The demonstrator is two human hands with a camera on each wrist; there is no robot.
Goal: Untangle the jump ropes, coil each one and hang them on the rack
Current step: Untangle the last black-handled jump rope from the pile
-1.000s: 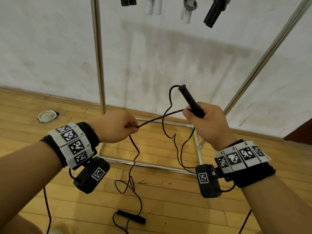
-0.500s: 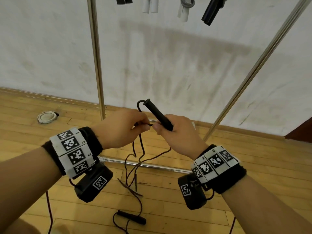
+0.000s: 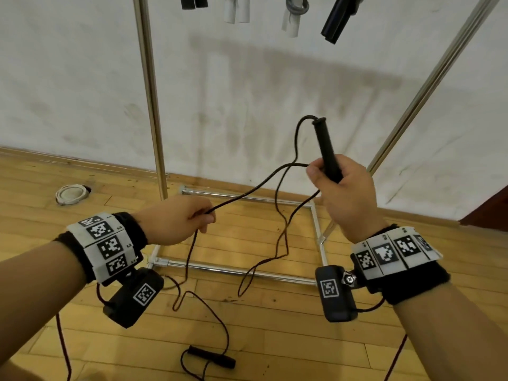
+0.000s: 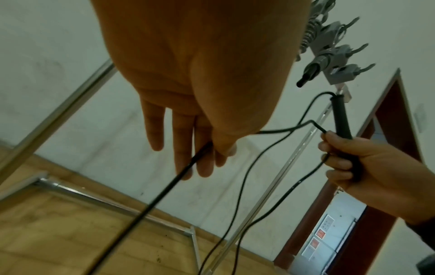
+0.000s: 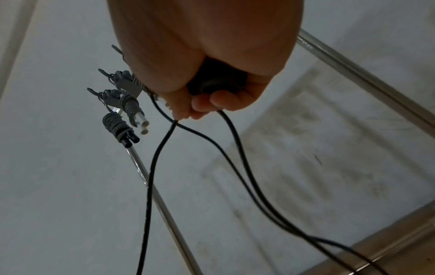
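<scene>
Currently the right hand (image 3: 347,193) is clenched round a black jump rope handle (image 3: 327,149), long axis near upright, tilted slightly left, cord end pointing up toward the rack hooks. Its butt end is buried in the fist; the right wrist view shows only a dark round end between the fingers (image 5: 212,104). The black cord (image 3: 247,192) leaves the handle top, loops down and left, and a second strand is pinched by that same hand's thumb. From there the cord runs down-left to the left hand (image 3: 176,220), which pinches it between thumb and fingers, other fingers fairly straight in the left wrist view. Below, slack hangs in loops over the rack (image 3: 149,86) base rails to the wooden floor (image 3: 275,325). The second handle (image 3: 211,357) lies flat on the floor near the bottom edge, long axis left-right. Coiled ropes (image 5: 120,128) hang on the rack, cut off at the top edge of the head view.
</scene>
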